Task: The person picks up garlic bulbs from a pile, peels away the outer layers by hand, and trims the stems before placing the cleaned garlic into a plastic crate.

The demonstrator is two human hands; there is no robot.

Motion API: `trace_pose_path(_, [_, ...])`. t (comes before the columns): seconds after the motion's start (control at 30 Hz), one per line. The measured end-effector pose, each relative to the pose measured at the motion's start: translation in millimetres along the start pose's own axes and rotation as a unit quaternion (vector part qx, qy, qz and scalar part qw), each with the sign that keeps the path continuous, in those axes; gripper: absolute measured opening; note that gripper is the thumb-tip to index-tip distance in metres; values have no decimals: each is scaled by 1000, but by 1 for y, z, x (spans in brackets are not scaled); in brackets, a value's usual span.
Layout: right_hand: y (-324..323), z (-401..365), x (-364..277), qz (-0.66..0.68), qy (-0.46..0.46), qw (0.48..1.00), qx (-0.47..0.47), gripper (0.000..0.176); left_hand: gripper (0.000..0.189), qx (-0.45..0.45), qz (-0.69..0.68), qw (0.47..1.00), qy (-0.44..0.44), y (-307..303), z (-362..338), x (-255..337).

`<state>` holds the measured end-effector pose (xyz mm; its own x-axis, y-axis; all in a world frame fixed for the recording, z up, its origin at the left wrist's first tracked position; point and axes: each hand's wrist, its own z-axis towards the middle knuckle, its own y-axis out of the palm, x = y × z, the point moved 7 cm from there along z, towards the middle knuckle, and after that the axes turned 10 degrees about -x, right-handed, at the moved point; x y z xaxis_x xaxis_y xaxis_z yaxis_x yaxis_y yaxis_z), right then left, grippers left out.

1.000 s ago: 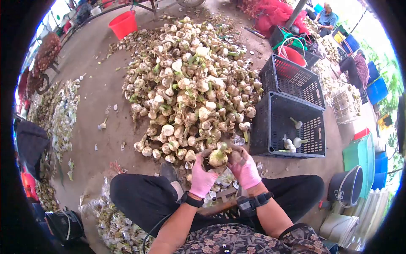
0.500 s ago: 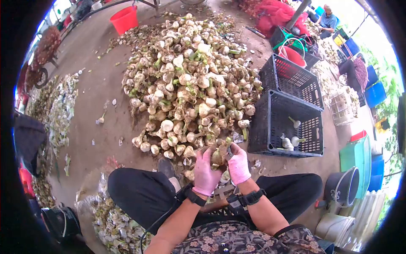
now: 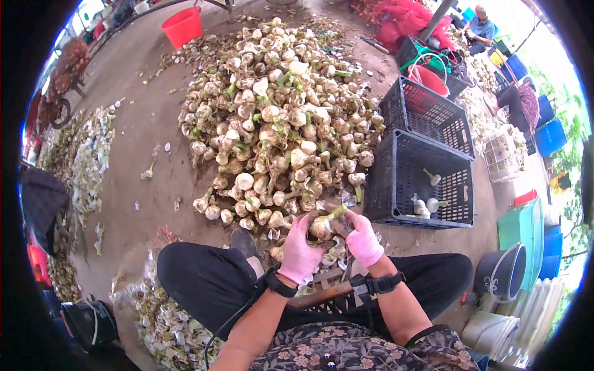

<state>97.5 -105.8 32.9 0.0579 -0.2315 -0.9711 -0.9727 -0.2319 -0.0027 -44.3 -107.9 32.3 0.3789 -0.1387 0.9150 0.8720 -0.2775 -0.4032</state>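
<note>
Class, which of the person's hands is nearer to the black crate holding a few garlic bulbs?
Right. The right hand is just left of the black crate, toward the body; the left hand is farther left.

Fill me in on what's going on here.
A seated person in pink gloves has a garlic bulb up in front of a big garlic pile on the ground. The left hand grips the bulb, and the right hand is at its other side; whether that hand holds a tool is hard to tell. To the right, the nearer black crate contains just a few bulbs.
</note>
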Motion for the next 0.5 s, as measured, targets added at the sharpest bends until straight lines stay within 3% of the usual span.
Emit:
trace_pose_path(0.07, [-5,-7,0,-64,-10,998,19,31,56,-52,-159,986,-1,10,2,-15])
trace_pose_path(0.1, [-6,-10,-2,-128,-21,991,35,31,56,-52,-159,986,-1,11,2,-16])
trace_pose_path(0.17, [-10,-15,1,-149,-26,986,69,30,57,-101,-467,874,-91,28,-2,-28])
trace_pose_path(0.2, [-15,-18,0,-171,-32,979,104,29,57,-103,-466,874,-91,29,-2,-29])
trace_pose_path(0.3, [-14,-22,-8,-151,-32,985,83,33,45,-129,-653,722,-192,36,-9,-33])
trace_pose_path(0.33, [-14,-24,-9,-150,-33,985,83,33,45,-129,-652,722,-191,33,-6,-33])
trace_pose_path(0.4, [-9,-26,-6,-43,-37,997,55,37,48,-148,-676,672,-264,37,-7,-36])
trace_pose_path(0.47, [-13,-29,-9,-42,-19,997,61,41,50,-172,-653,684,-276,40,-13,-36])
trace_pose_path(0.5, [-17,-30,-9,-58,-13,995,74,42,48,-133,-616,740,-234,38,-12,-41])
